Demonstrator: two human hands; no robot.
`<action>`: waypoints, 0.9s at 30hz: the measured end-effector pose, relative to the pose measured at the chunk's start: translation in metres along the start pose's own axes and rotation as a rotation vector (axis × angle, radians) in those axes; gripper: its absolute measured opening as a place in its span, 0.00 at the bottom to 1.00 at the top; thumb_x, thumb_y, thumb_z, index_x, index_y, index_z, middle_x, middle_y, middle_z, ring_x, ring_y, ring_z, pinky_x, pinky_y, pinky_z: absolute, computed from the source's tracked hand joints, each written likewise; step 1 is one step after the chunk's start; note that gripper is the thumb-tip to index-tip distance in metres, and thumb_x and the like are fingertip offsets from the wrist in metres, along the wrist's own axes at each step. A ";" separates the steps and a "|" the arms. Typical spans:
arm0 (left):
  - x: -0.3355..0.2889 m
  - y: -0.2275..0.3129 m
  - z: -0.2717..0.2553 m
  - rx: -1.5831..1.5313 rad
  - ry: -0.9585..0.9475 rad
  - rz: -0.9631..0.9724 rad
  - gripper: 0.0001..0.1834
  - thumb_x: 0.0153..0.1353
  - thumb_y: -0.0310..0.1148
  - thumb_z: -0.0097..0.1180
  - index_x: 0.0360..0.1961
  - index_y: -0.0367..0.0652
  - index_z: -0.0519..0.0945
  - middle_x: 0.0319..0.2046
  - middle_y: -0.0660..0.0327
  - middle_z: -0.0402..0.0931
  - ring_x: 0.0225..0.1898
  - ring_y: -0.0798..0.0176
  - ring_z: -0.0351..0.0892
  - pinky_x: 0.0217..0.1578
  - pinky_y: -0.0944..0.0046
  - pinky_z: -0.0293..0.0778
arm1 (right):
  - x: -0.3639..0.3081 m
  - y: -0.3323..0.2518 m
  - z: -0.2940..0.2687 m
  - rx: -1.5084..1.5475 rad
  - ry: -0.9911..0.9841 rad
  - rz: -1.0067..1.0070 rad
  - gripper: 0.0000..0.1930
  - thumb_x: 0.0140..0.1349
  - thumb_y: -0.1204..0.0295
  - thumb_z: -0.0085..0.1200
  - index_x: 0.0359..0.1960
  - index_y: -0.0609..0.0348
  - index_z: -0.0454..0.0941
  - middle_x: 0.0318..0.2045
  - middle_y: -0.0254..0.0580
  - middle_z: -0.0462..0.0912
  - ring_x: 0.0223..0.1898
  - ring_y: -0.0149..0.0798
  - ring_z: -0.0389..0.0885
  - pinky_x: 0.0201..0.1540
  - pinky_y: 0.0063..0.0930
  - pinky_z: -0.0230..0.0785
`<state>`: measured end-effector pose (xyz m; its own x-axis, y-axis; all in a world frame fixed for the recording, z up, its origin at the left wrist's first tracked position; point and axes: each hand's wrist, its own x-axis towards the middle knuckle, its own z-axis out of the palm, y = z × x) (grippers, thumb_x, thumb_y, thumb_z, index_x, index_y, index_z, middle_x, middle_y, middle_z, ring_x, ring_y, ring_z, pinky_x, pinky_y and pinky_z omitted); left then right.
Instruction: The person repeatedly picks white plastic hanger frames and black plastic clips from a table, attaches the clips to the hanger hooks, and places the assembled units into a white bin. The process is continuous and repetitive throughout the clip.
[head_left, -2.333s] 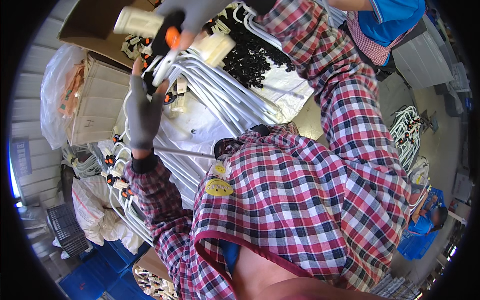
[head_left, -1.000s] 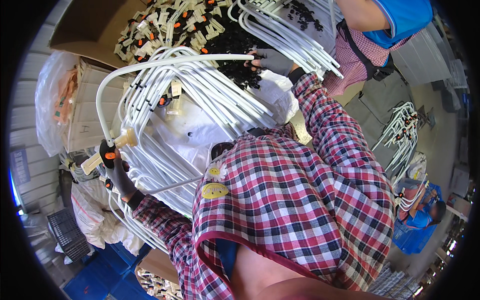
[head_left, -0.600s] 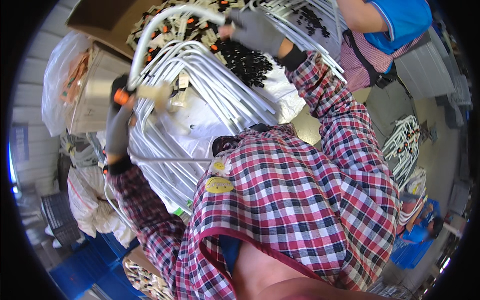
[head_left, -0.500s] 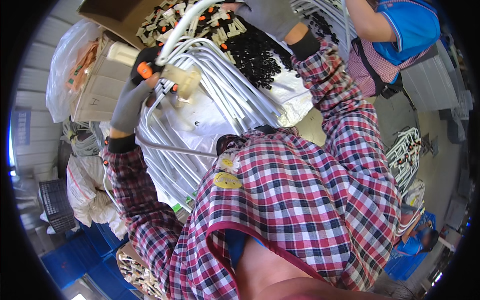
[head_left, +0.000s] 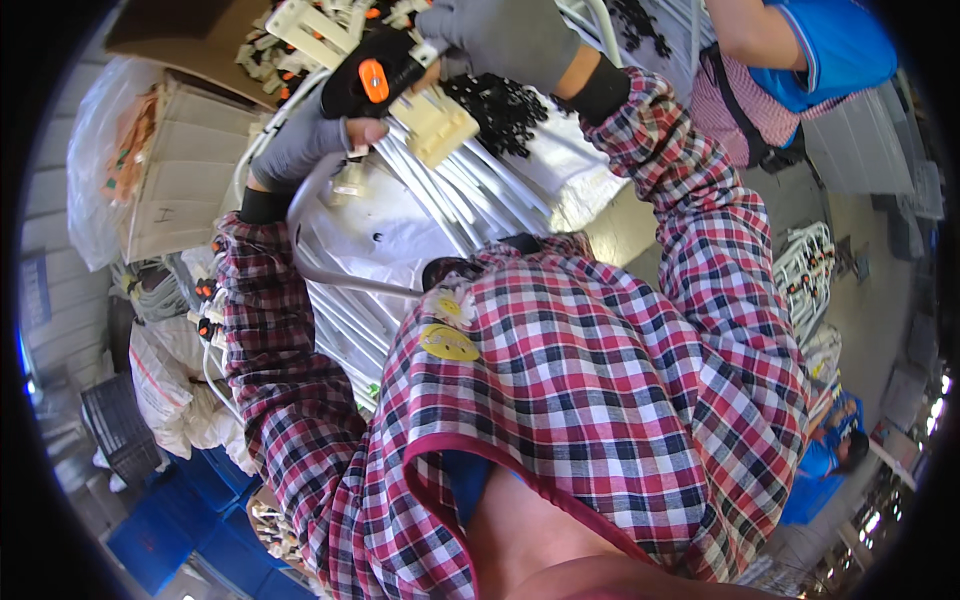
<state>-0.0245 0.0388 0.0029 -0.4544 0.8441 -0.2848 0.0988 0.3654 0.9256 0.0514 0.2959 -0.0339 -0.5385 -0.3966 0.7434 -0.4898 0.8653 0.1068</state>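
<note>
both arms in plaid sleeves reach forward; the gloved left hand (head_left: 310, 140) and gloved right hand (head_left: 505, 40) are curled closed, near each other.

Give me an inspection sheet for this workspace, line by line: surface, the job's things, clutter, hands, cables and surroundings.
Surface: white sheet over the work area.
Job's things: cream plastic connector block on a white cable; black part with an orange button.
Clutter: heap of small black parts; cardboard box; plastic bag.
Hands: left hand and right hand, both gloved, meet at the block.
Cables: white cables bundled on the sheet.
Surroundings: another person in blue; blue crates.
</note>
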 end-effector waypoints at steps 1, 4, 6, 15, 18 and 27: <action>0.007 -0.001 0.001 -0.024 0.019 -0.004 0.42 0.54 0.36 0.66 0.69 0.38 0.64 0.50 0.67 0.76 0.39 0.74 0.73 0.40 0.73 0.71 | -0.015 0.003 0.005 0.005 0.061 0.026 0.16 0.51 0.50 0.57 0.27 0.49 0.77 0.24 0.37 0.78 0.29 0.42 0.78 0.38 0.38 0.67; 0.018 -0.002 0.007 0.019 0.106 0.039 0.38 0.54 0.33 0.67 0.66 0.37 0.68 0.53 0.62 0.76 0.51 0.67 0.75 0.54 0.67 0.69 | -0.075 0.008 0.028 -0.035 0.342 0.166 0.20 0.57 0.56 0.63 0.45 0.56 0.79 0.35 0.43 0.81 0.36 0.44 0.81 0.43 0.37 0.73; 0.016 0.001 0.012 -0.045 0.120 0.119 0.36 0.55 0.33 0.70 0.64 0.37 0.70 0.50 0.62 0.77 0.50 0.66 0.75 0.53 0.66 0.70 | -0.141 -0.017 0.045 0.120 0.372 0.616 0.18 0.57 0.69 0.63 0.49 0.56 0.77 0.41 0.45 0.81 0.40 0.48 0.82 0.44 0.37 0.75; 0.020 0.011 0.020 0.085 -0.063 0.074 0.33 0.52 0.33 0.73 0.58 0.37 0.75 0.44 0.68 0.76 0.46 0.72 0.71 0.49 0.69 0.68 | -0.309 -0.086 0.161 0.462 -0.108 1.388 0.15 0.59 0.65 0.60 0.45 0.56 0.80 0.41 0.52 0.81 0.40 0.54 0.83 0.43 0.42 0.75; 0.021 0.009 0.019 0.127 0.021 0.038 0.38 0.50 0.37 0.74 0.61 0.37 0.73 0.48 0.65 0.77 0.49 0.71 0.72 0.51 0.68 0.68 | -0.294 -0.076 0.188 0.383 -0.156 1.307 0.10 0.56 0.68 0.61 0.38 0.57 0.80 0.37 0.50 0.80 0.38 0.53 0.81 0.41 0.42 0.74; 0.002 0.003 0.010 -0.123 0.148 0.053 0.51 0.49 0.47 0.70 0.71 0.38 0.61 0.64 0.55 0.70 0.61 0.61 0.71 0.62 0.63 0.65 | -0.289 -0.058 0.209 0.865 0.065 1.673 0.06 0.57 0.73 0.61 0.36 0.56 0.80 0.28 0.38 0.82 0.30 0.35 0.81 0.34 0.30 0.73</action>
<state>-0.0162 0.0453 0.0031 -0.5774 0.7908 -0.2032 0.0217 0.2636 0.9644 0.0918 0.2964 -0.3929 -0.7490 0.6083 -0.2626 0.2671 -0.0855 -0.9599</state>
